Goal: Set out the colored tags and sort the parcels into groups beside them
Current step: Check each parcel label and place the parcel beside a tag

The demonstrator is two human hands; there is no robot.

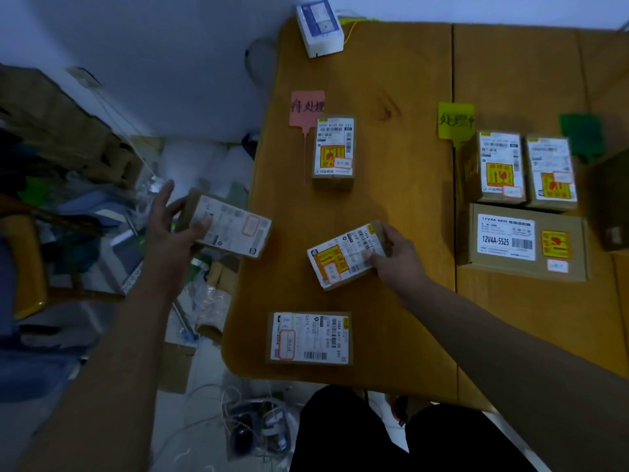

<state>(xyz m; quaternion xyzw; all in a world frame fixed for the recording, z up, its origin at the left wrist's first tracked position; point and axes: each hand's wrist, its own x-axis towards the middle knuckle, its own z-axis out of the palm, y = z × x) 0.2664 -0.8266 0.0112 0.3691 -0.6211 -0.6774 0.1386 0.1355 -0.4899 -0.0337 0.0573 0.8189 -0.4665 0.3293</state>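
Note:
My left hand (172, 229) holds a small labelled parcel (235, 226) in the air just off the table's left edge. My right hand (396, 253) grips another parcel (343, 257) lying tilted on the wooden table (391, 80). A pink tag (307, 107) lies at the back left with one parcel (334, 149) beside it. Further right, a yellow tag (455, 120) has two small parcels (500, 166) (552, 173) and a larger box (524, 241) next to it. A green tag (582, 136) lies at the far right. One parcel (309, 338) sits near the front edge.
A white device (320, 28) with a yellow cable stands at the table's back edge. A dark box (612, 206) sits at the right edge. The floor on the left holds cardboard boxes (61, 110), bags and clutter. Cables (252, 427) lie on the floor below.

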